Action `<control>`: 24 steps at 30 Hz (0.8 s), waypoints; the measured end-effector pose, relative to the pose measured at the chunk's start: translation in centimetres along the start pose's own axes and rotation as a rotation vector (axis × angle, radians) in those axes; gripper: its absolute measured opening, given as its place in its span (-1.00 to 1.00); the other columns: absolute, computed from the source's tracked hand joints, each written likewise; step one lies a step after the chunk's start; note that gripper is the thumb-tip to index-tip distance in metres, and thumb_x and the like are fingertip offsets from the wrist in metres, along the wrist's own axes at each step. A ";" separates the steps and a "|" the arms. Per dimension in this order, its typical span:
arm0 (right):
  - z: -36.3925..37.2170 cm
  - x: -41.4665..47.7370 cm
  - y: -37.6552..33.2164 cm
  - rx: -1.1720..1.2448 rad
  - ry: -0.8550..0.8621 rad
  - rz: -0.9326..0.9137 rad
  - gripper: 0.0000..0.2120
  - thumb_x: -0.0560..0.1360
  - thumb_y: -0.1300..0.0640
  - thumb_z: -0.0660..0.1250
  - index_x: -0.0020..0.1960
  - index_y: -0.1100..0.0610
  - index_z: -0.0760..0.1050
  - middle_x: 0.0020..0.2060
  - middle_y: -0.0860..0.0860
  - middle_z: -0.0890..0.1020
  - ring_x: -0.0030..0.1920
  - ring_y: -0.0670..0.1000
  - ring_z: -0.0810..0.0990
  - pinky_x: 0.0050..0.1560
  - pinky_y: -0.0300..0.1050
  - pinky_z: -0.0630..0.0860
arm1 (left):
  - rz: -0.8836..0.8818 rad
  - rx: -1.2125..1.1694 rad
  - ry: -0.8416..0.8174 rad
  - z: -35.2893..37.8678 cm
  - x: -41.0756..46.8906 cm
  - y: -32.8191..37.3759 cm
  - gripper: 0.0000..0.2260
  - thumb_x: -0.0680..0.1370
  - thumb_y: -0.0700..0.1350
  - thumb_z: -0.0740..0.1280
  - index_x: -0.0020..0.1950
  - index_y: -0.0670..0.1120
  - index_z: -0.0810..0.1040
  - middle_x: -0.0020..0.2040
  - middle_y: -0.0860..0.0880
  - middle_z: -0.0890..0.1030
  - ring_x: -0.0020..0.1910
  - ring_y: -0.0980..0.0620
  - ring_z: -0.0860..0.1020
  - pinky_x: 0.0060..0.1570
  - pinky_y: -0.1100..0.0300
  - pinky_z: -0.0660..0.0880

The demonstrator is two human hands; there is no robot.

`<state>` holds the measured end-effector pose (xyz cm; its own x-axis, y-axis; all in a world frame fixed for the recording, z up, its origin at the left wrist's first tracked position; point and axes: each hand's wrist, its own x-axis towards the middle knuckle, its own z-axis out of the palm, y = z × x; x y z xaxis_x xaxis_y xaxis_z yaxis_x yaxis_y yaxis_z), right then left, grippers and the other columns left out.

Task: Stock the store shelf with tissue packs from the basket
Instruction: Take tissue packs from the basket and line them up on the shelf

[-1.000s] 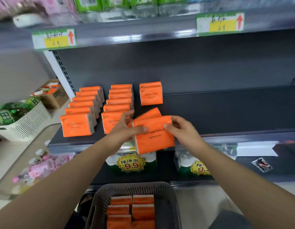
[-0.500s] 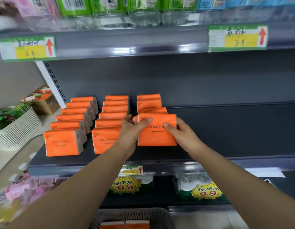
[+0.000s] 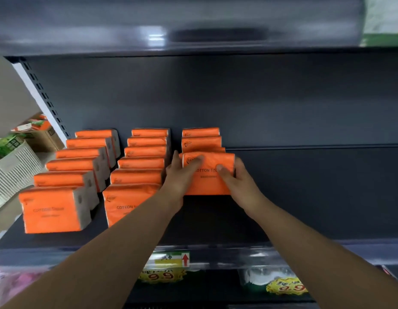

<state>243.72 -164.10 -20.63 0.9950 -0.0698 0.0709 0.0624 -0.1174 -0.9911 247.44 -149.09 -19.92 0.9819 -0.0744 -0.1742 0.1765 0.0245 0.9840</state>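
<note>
Currently both hands are on one tissue pack, the held pack [image 3: 209,181], which stands upright at the front of the right-hand column on the shelf [image 3: 305,197]. I can't tell if its bottom edge is fully seated.

- Axis: the held pack's long axis runs left–right, parallel to the shelf's front edge, printed face towards the camera.
- Left hand [image 3: 178,175]: clamped on the pack's left end, thumb across the upper front face, fingers [image 3: 176,157] reaching behind the left edge.
- Right hand [image 3: 236,181]: clamped on the right end, thumb on the front face, fingers [image 3: 237,166] curled round the side.
- Neither hand is nearer; they bracket the pack evenly.

Key relation: the rest of the right column [image 3: 201,141] sits directly behind the held pack, touching or almost. So the move, as I judge it, is a short push straight back, then release. Any skew would jam it on the pack behind.

Counts:
- left column [image 3: 66,181], well left of the held pack: 6
- middle column [image 3: 140,166], just left of it: 6
- right column: 3 tops visible behind it, 4 with the held pack; whether the nearest of those is also gripped, I can't tell

Bare shelf runs to the right of the held pack. Basket isn't in view.
</note>
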 end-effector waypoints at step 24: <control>0.8 3.6 2.9 -0.042 0.019 0.061 -0.52 0.56 0.00 0.28 0.41 -0.07 0.17 0.22 -0.05 0.45 0.16 -0.09 0.47 -0.06 -0.31 0.38 | -0.012 -0.120 0.043 0.6 2.3 -2.0 -0.85 0.56 -0.03 0.34 0.06 0.20 0.45 0.01 0.11 0.58 -0.02 0.13 0.56 -0.14 0.18 0.47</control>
<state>247.53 -163.95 -23.38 0.9952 -0.0970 0.0130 -0.0021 -0.1540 -0.9881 249.33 -149.94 -22.26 0.9813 -0.0326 -0.1896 0.1923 0.1434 0.9708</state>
